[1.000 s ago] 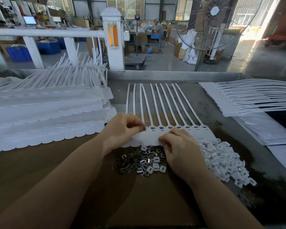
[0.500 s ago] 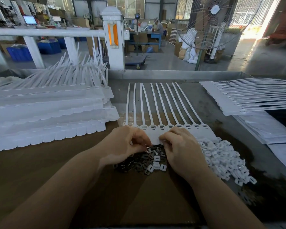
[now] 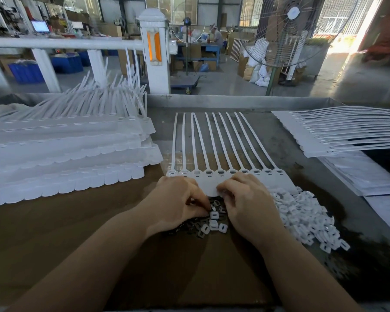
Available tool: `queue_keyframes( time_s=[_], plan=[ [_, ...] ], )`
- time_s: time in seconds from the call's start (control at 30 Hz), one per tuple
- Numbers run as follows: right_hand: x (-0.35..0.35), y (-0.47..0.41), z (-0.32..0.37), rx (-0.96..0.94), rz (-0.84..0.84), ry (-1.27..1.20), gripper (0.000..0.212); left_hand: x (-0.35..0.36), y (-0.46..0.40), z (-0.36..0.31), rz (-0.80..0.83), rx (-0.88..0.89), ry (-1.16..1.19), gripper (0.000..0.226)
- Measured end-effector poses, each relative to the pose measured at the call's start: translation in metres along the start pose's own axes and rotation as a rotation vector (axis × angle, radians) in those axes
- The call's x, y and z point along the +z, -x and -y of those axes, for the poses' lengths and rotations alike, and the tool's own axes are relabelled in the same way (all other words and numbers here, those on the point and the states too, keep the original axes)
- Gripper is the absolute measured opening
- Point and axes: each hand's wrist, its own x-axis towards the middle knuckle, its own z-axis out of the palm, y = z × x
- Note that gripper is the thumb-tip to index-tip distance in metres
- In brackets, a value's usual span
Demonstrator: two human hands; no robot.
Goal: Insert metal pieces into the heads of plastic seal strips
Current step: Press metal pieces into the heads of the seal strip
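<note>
A joined row of white seal strips lies on the table, tails pointing away and slotted heads toward me. Below its flat tabs sits a small heap of dark metal pieces with a few white plastic caps mixed in. My left hand is over that heap, and its curled fingertips pinch a metal piece at the top of it. My right hand has curled fingers on the lower edge of the row's tabs. What lies under either palm is hidden.
Thick stacks of white strip rows fill the left of the table. Another fanned stack lies at the right on paper sheets. A large pile of white caps spreads right of my right hand. Brown cardboard covers the near table.
My left hand has come down from the strip heads to the metal heap and curled its fingertips there. My right hand has stayed at the tabs, shifting slightly.
</note>
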Motion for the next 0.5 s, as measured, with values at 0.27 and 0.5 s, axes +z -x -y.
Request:
queue_keyframes(
  time_s=[0.27, 0.5],
  plan=[
    [0.0, 0.0, 0.0, -0.001, -0.006, -0.004, 0.013, 0.002, 0.0, 0.0, -0.02, 0.008, -0.021, 0.028],
    [0.001, 0.0, 0.0, 0.006, -0.003, -0.002, 0.013, -0.001, -0.002, 0.009, -0.145, -0.077, 0.162, 0.019]
  ],
)
